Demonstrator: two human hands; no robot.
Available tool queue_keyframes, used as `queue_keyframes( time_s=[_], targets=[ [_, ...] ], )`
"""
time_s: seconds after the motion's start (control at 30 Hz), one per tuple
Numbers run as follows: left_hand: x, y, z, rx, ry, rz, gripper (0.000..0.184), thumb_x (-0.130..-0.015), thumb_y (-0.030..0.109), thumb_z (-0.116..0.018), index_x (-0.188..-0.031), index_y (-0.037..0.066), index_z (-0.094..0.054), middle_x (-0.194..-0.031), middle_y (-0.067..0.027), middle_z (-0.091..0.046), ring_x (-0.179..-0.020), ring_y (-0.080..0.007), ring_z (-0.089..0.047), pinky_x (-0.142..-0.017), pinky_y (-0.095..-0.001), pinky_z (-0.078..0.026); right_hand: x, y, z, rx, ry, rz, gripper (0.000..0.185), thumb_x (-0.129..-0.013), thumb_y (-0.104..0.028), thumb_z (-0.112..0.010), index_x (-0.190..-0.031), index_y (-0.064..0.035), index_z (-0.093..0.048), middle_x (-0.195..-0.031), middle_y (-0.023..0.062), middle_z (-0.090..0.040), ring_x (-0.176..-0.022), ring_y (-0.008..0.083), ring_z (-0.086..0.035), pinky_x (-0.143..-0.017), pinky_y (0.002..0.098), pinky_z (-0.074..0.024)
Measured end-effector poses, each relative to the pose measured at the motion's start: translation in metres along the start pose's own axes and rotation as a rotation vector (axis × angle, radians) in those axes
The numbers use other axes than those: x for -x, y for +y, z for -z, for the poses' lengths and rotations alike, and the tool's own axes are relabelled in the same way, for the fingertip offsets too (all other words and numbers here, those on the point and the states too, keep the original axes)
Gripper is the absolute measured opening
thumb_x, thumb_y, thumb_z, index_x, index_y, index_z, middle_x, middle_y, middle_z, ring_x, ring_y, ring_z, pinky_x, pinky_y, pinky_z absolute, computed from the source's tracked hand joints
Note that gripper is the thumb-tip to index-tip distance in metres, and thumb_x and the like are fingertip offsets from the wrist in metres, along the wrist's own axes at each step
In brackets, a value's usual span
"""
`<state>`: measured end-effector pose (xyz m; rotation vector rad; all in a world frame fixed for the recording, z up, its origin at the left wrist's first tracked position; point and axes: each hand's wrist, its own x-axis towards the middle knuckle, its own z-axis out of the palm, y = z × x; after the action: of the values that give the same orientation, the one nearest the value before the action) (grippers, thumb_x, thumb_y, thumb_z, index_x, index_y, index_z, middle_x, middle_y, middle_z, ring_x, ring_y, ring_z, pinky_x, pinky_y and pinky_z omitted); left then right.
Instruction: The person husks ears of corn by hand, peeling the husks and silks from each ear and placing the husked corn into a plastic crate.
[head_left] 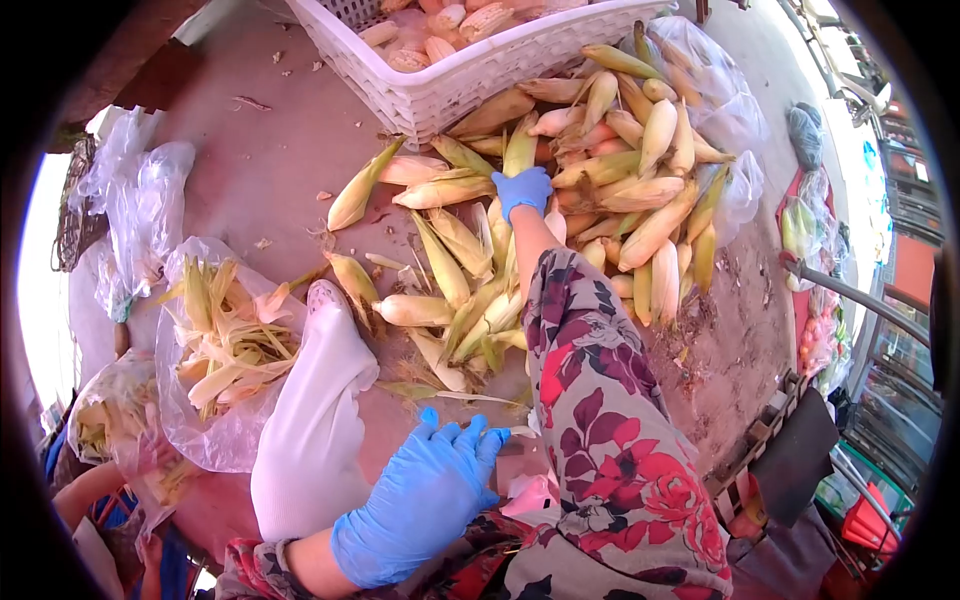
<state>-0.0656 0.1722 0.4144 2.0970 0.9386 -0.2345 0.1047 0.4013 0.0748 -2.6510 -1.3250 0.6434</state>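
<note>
Hand (523,192), the right, half curled, touches a husk-covered corn ear (520,148).

Smooth rubbery gloves (410,508); papery, finely ribbed husks on the corn ears (655,222); hard plastic crate (440,98), twelve o'clock; glossy plastic-film bag (215,445), eight o'clock; matt cloth sleeve (620,400), four o'clock.

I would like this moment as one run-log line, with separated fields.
right hand: on corn ear in pile | left hand: near lap, hold unclear | white crate: beyond pile
</note>
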Motion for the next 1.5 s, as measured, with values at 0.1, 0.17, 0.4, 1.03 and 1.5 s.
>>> queue_keyframes(
  time_s=[0.1, 0.17, 0.4, 1.03, 1.5],
  targets=[
    [0.005, -0.001, 0.004, -0.037, 0.021, 0.029, 0.057, -0.080, 0.035, -0.058, -0.120, -0.001, -0.044, -0.115, -0.0182, -0.053, -0.098, -0.0289, -0.054, -0.095, -0.0444, -0.035, -0.008, 0.013, -0.003, -0.400, -0.266, 0.108, 0.053, -0.064, -0.027, -0.074, -0.100, 0.0064, -0.054, -0.094, 0.0189, -0.059, -0.080, 0.0295, -0.061, -0.069, 0.0346, -0.0504],
    [0.010, -0.002, 0.006, -0.049, 0.090, 0.065, 0.058, -0.079, 0.034, -0.059, -0.122, -0.001, -0.042, -0.116, -0.0188, -0.052, -0.098, -0.0305, -0.054, -0.094, -0.0445, -0.035, 0.021, 0.022, 0.018, -0.733, -0.485, 0.197, 0.050, -0.066, -0.021, -0.073, -0.102, 0.0051, -0.052, -0.089, 0.0142, -0.060, -0.073, 0.0243, -0.060, -0.065, 0.0309, -0.0499],
    [0.024, -0.013, 0.018, 0.248, 0.834, 0.128, 0.071, -0.076, 0.028, -0.064, -0.129, -0.005, -0.031, -0.125, -0.0258, -0.043, -0.110, -0.0364, -0.046, -0.094, -0.0401, -0.036, 0.208, 0.041, 0.148, -1.081, -0.607, 0.530, 0.067, -0.067, -0.010, -0.075, -0.121, 0.0009, -0.037, -0.107, 0.0079, -0.052, -0.095, 0.0149, -0.053, -0.080, 0.0274, -0.0455],
    [0.137, 0.118, -0.053, 1.801, 1.315, -0.423, 0.026, -0.093, 0.017, -0.044, -0.102, -0.003, -0.058, -0.095, -0.0121, -0.062, -0.085, -0.0191, -0.060, -0.078, -0.0315, -0.049, 0.514, 0.118, 0.283, -1.105, -0.289, 0.994, 0.067, -0.071, -0.006, -0.070, -0.127, -0.0009, -0.033, -0.113, 0.0092, -0.049, -0.103, 0.0159, -0.048, -0.087, 0.0294, -0.0407],
    [0.131, 0.166, -0.087, 2.065, 1.250, -0.782, 0.021, -0.092, 0.014, -0.047, -0.072, 0.006, -0.048, -0.063, -0.0027, -0.048, -0.060, -0.0138, -0.045, -0.065, -0.0301, -0.045, 0.513, 0.125, 0.329, -1.531, -0.377, 1.003, 0.073, -0.075, -0.040, -0.070, -0.126, 0.0003, -0.037, -0.112, 0.0081, -0.053, -0.097, 0.0151, -0.053, -0.085, 0.0281, -0.0424]
  ],
)
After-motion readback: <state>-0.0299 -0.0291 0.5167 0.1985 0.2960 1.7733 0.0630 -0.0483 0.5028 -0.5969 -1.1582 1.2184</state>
